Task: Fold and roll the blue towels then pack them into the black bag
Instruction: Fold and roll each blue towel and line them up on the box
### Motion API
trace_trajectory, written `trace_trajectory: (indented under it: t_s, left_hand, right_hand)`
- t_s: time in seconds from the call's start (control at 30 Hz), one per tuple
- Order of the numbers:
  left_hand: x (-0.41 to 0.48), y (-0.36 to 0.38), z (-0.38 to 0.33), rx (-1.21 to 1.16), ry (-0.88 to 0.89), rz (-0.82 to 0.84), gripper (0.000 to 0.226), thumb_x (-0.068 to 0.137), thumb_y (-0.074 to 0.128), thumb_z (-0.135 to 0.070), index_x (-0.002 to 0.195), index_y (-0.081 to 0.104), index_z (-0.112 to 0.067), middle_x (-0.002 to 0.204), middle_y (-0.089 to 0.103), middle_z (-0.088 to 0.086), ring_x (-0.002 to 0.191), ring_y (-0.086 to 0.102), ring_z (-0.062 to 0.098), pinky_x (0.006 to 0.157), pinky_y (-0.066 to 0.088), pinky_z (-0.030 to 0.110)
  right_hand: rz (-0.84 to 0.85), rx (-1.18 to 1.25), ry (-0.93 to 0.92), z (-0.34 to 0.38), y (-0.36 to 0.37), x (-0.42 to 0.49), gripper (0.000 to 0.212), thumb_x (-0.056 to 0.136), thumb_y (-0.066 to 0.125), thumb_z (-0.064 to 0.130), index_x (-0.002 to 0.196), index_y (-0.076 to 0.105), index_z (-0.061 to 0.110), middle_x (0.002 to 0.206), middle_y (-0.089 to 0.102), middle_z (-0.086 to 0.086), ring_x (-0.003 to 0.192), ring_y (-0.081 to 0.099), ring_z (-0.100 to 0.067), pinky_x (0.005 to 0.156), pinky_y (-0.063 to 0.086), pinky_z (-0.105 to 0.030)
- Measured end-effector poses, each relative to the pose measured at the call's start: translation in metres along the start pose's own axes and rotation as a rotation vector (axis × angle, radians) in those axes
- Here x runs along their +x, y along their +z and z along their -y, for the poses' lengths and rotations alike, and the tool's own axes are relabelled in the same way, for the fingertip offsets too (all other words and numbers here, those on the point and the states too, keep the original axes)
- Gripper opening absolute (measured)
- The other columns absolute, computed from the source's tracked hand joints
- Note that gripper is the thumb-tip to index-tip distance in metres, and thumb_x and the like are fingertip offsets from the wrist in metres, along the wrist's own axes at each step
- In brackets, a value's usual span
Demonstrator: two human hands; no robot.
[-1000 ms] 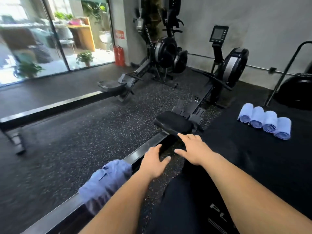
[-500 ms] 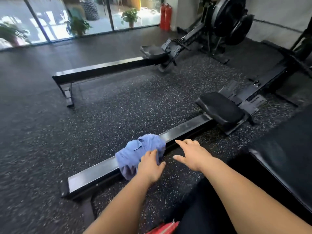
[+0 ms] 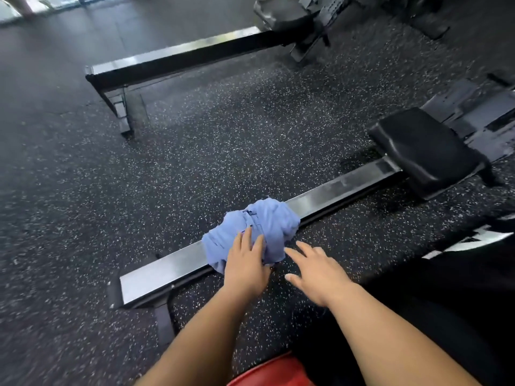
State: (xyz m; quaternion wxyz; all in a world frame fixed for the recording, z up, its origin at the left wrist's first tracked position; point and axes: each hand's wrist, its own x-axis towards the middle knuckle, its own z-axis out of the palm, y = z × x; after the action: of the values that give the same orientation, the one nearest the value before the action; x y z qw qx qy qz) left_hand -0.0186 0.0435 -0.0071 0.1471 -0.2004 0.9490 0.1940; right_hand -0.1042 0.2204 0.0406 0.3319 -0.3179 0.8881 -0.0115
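Gym. 2 rowing machines on the floor: near one w/ long metal rail [image 3: 342, 188] & black padded seat [image 3: 423, 151]; 2nd machine's rail [image 3: 178, 55] & seat [image 3: 281, 12] farther back. Black speckled rubber flooring [image 3: 237, 129] throughout.

Dim overall, daylight top left; glare on rail [image 3: 342, 188] (streaky); edges blurred, bowed.

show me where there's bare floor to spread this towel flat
The widest bare patch is the speckled floor between the near rail and the far rail. Crowded around the blue towel, with the left hand on it and the right hand beside.
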Motion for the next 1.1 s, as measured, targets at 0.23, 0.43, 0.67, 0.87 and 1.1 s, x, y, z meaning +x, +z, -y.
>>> trace_trajectory:
  t_s: [0.23,0.43,0.67,0.87,1.1]
  left_hand:
    - [0.029,0.024,0.031,-0.123,-0.061,0.072,0.092,0.088,0.056,-0.045,0.167,0.012,-0.034,0.176,0.0,-0.005,0.162,0.009,0.025,0.123,0.034,0.053]
    - [0.036,0.028,0.034,-0.099,-0.063,0.08,0.09,0.091,0.053,-0.051,0.167,0.008,-0.037,0.176,-0.001,-0.015,0.162,0.005,0.015,0.12,0.041,0.049]
    - [0.036,0.031,0.037,-0.091,-0.044,0.081,0.091,0.091,0.055,-0.054,0.167,0.008,-0.035,0.176,-0.003,-0.014,0.163,0.002,0.015,0.126,0.033,0.043]
    - [0.037,0.028,0.04,-0.084,-0.034,0.107,0.096,0.089,0.059,-0.056,0.167,0.006,-0.035,0.175,-0.005,-0.015,0.162,0.002,0.015,0.123,0.036,0.047]
    - [0.034,0.01,0.044,-0.189,-0.021,0.133,0.094,0.09,0.064,-0.041,0.168,0.014,-0.023,0.176,0.005,0.002,0.161,0.014,0.025,0.128,0.025,0.043]
  right_hand:
    - [0.017,0.05,-0.033,0.007,0.011,0.062,0.069,0.106,0.044,0.057,0.164,0.011,0.042,0.175,-0.005,0.004,0.155,0.017,-0.031,0.119,0.035,-0.053]
    - [0.025,0.154,0.017,0.014,0.018,0.105,0.07,0.103,0.049,0.059,0.164,0.018,0.042,0.174,-0.008,0.001,0.156,0.008,-0.031,0.121,0.031,-0.054]
    - [-0.068,0.178,0.044,0.031,0.013,0.117,0.056,0.102,0.056,0.044,0.152,0.043,0.021,0.16,0.027,0.005,0.145,0.027,-0.026,0.113,0.039,-0.047]
    - [-0.148,0.338,0.032,0.019,0.004,0.105,0.047,0.101,0.051,0.015,0.148,0.051,0.018,0.153,0.037,0.008,0.139,0.031,-0.022,0.117,0.036,-0.042]
    - [-0.272,0.752,0.055,0.011,-0.03,0.079,0.056,0.091,0.048,-0.007,0.138,0.064,0.019,0.146,0.05,0.01,0.13,0.05,-0.013,0.109,0.032,-0.022]
